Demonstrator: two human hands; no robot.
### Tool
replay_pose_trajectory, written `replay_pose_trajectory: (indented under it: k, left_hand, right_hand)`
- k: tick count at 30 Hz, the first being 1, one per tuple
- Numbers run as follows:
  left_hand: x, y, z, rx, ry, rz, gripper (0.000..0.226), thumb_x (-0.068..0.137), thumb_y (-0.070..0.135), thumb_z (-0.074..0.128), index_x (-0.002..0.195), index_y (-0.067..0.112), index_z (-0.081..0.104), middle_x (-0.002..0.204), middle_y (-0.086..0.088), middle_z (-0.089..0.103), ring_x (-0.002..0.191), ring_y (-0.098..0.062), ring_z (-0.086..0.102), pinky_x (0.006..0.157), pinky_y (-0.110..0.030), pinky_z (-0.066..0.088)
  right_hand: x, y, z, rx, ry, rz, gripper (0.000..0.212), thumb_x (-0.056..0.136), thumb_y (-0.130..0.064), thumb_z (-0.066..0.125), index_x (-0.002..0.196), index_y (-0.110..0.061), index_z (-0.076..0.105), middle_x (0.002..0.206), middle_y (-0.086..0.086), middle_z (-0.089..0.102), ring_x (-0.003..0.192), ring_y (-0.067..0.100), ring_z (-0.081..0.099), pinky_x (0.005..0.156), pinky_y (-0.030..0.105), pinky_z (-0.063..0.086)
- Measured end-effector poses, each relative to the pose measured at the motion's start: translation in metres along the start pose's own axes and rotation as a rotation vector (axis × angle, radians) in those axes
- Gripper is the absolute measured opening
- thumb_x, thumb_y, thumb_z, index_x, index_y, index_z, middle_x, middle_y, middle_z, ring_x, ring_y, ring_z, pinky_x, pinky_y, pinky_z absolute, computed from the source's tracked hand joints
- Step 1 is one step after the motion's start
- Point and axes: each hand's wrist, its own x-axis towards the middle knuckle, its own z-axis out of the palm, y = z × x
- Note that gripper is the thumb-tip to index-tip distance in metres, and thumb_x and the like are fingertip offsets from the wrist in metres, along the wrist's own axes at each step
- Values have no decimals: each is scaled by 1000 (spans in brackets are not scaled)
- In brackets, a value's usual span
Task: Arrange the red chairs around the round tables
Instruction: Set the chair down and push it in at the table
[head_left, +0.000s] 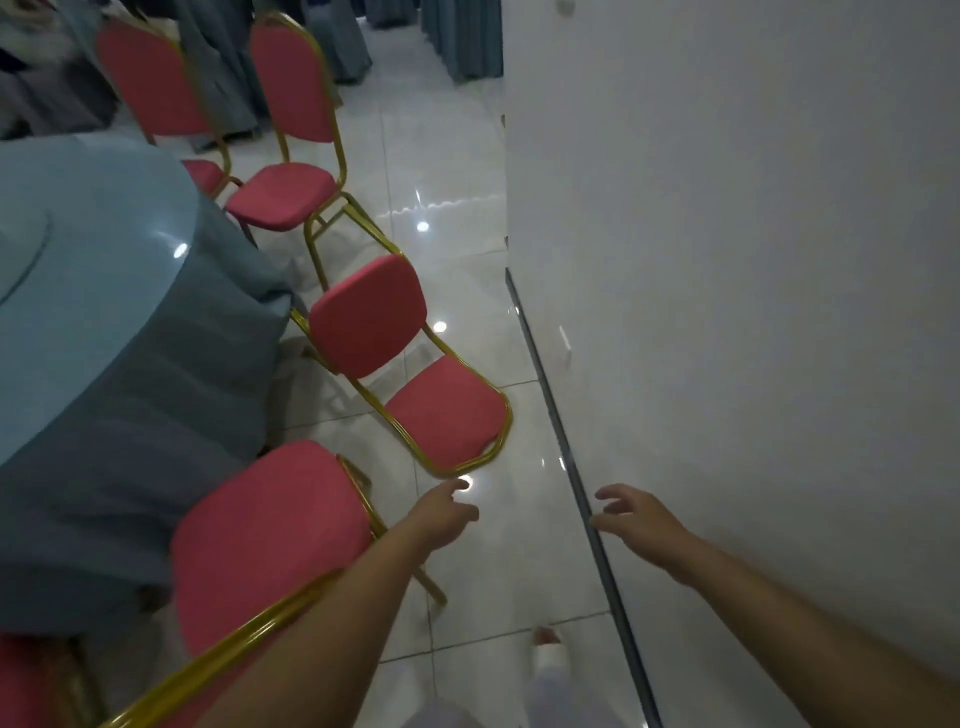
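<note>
A round table (98, 291) under a blue cloth fills the left side. Several red chairs with gold frames stand along its edge. The middle chair (410, 374) faces away from the table, its back toward the cloth and its seat toward the wall. The nearest chair (265, 535) sits just under my left forearm. Two more chairs (291, 124) stand farther back. My left hand (444, 512) is open in the air, a short way below the middle chair's front rail, holding nothing. My right hand (636, 522) is open too, fingers spread, beside the wall.
A white wall (727, 260) with a dark floor strip (566, 457) runs along the right. Glossy white tiles (457, 260) form a narrow aisle between chairs and wall. Blue draped tables (462, 36) stand at the far end. My foot (548, 649) shows at the bottom.
</note>
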Motion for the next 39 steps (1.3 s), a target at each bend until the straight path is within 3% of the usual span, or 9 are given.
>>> replay_pose_trajectory:
  k: [4, 8, 10, 16, 21, 26, 31, 35, 39]
  left_hand:
    - [42, 3, -25, -95, 40, -83, 52, 91, 20, 62, 140, 23, 45, 136, -14, 49, 103, -26, 59, 80, -29, 49]
    - [84, -9, -54, -186, 92, -239, 51, 90, 16, 62, 139, 19, 48, 124, -11, 51, 81, -14, 53, 67, -28, 48]
    - [113, -16, -71, -244, 118, -314, 49, 90, 15, 61, 138, 17, 49, 117, -9, 51, 86, -18, 52, 73, -30, 49]
    - [223, -33, -110, -282, 115, -426, 49, 92, 12, 59, 139, 9, 47, 140, -17, 46, 118, -31, 49, 96, -39, 44]
    - [332, -43, -125, -392, 91, -474, 43, 91, 20, 61, 134, 20, 53, 129, -9, 52, 99, -21, 50, 83, -35, 46]
    - [470, -91, -115, -449, 224, -529, 50, 91, 24, 62, 138, 27, 45, 120, -4, 47, 101, -23, 48, 80, -34, 43]
    - [598, -167, -73, -619, 319, -618, 54, 93, 30, 60, 143, 22, 43, 135, -11, 52, 104, -25, 52, 81, -35, 41]
    - [675, -235, -33, -660, 312, -648, 66, 91, 44, 61, 148, 21, 35, 145, -9, 46, 122, -29, 49, 95, -40, 41]
    - [742, -294, -4, -775, 282, -675, 67, 90, 55, 56, 146, 21, 39, 139, -6, 48, 120, -28, 48, 94, -43, 40]
  right_hand:
    - [63, -28, -6, -65, -88, 31, 52, 84, -30, 76, 131, -19, 55, 124, 9, 56, 106, 21, 59, 81, 27, 46]
    - [127, -66, -6, -100, -166, 31, 57, 83, -36, 76, 133, -21, 52, 127, 5, 52, 107, 18, 55, 79, 26, 45]
    - [163, -85, -10, -121, -162, 37, 57, 83, -36, 76, 133, -21, 53, 127, 5, 52, 107, 19, 55, 81, 28, 45]
    - [275, -134, -34, -183, -116, 122, 56, 84, -34, 76, 133, -18, 54, 119, 3, 54, 101, 19, 57, 79, 26, 44]
    - [397, -152, -28, -218, -124, 214, 54, 85, -35, 74, 132, -17, 53, 121, 5, 54, 100, 19, 55, 82, 27, 41]
    - [552, -104, 20, -254, -140, 293, 61, 86, -35, 74, 137, -13, 49, 132, 12, 54, 97, 21, 56, 68, 26, 45]
    - [692, -29, 83, -337, -196, 329, 77, 83, -43, 75, 145, -14, 40, 140, 12, 50, 109, 24, 55, 88, 33, 46]
    - [795, 18, 126, -369, -244, 292, 88, 82, -44, 77, 151, -17, 30, 149, 13, 42, 126, 31, 50, 92, 35, 45]
    - [881, 58, 153, -288, -238, 316, 100, 78, -46, 80, 155, -22, 21, 154, 12, 35, 133, 36, 43, 100, 50, 43]
